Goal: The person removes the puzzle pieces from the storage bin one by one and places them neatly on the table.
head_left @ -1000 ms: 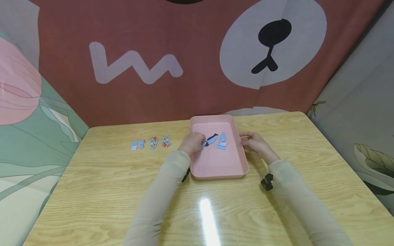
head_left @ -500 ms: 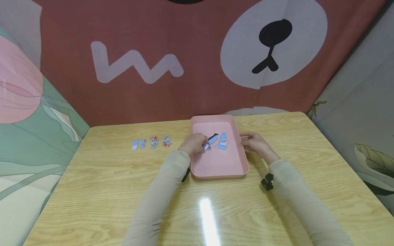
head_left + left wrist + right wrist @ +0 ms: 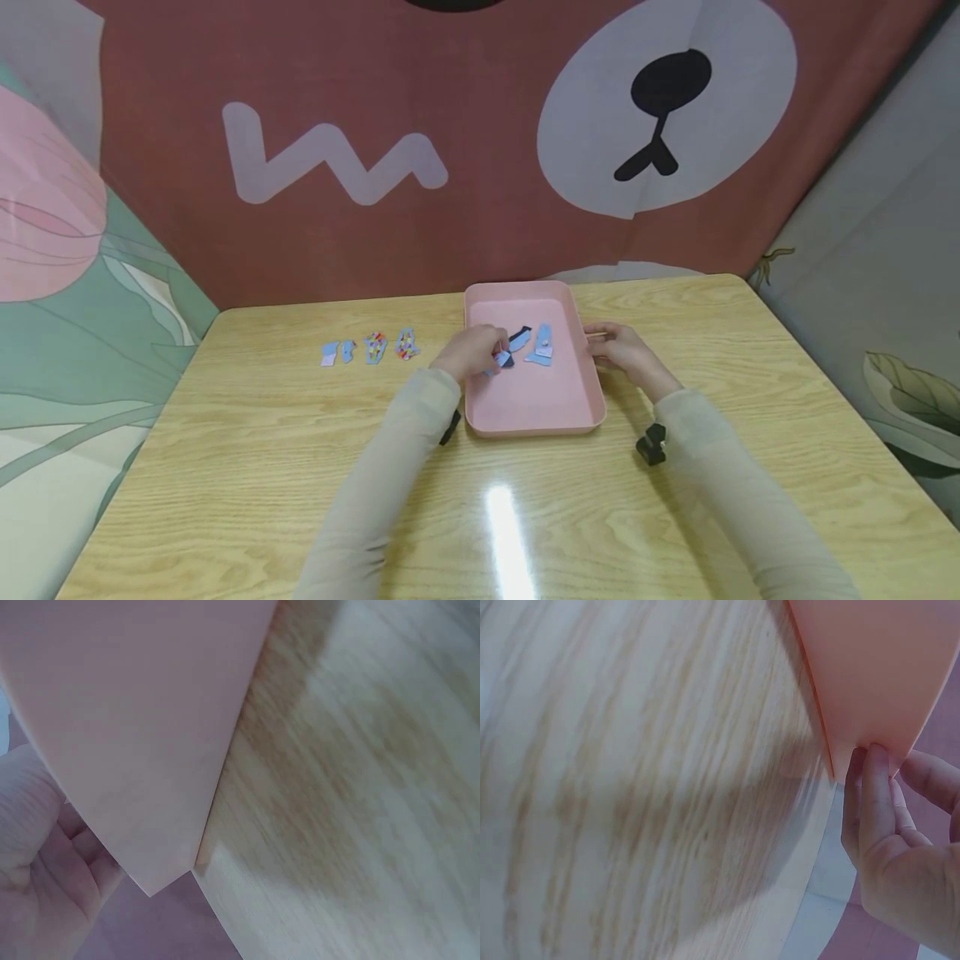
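My left hand [image 3: 472, 350] reaches over the left wall of a shallow pink tray [image 3: 536, 408], its curled fingertips pinching a small flat light-blue piece [image 3: 502, 358] that looks like a jigsaw piece. Close by in the tray lie a dark-and-blue piece [image 3: 519, 338] and a light-blue and pale pink group of pieces [image 3: 543, 346]. In the left wrist view, the tray's wall [image 3: 135, 750] partly hides the hand, and its fingertips are out of sight. My right hand [image 3: 622, 350] rests fairly straight fingers [image 3: 877, 795] against the outside of the tray's right wall.
Left of the tray, several blue, pale pink and multicoloured pieces [image 3: 375, 347] lie in a row on the wooden table [image 3: 262, 467]. A reddish-brown curtain [image 3: 337, 242] with a bear face hangs right behind the table's back edge.
My left fingertips have shifted slightly right and towards me in the tray, turning the light-blue piece over the dark one. The right hand and the tray stay put.
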Tool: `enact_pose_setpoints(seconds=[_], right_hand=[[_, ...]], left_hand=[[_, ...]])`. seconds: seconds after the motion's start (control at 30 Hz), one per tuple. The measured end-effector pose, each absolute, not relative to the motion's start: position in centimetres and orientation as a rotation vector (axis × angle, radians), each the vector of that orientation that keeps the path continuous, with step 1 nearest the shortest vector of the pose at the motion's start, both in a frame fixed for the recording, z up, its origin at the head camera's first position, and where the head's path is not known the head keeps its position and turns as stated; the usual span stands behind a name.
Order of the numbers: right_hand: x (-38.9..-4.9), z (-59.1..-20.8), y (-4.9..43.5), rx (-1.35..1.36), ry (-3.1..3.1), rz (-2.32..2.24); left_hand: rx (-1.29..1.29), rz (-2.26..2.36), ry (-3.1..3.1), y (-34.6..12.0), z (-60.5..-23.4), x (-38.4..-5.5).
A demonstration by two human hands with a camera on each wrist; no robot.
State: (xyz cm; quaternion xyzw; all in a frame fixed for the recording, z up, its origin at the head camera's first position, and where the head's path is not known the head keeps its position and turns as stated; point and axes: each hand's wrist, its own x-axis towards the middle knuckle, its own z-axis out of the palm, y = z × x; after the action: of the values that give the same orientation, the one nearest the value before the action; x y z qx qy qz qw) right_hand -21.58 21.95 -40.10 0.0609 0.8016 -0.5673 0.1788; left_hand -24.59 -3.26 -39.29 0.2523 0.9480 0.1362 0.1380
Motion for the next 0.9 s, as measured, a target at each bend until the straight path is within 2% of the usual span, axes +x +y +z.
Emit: enact_pose_setpoints(seconds=[0.9], right_hand=[[-21.6,-40.1,21.8,0.204,2.244,-1.619]], left_hand=[[0.656,0.811,2.602,-4.3,-39.1,-25.1]])
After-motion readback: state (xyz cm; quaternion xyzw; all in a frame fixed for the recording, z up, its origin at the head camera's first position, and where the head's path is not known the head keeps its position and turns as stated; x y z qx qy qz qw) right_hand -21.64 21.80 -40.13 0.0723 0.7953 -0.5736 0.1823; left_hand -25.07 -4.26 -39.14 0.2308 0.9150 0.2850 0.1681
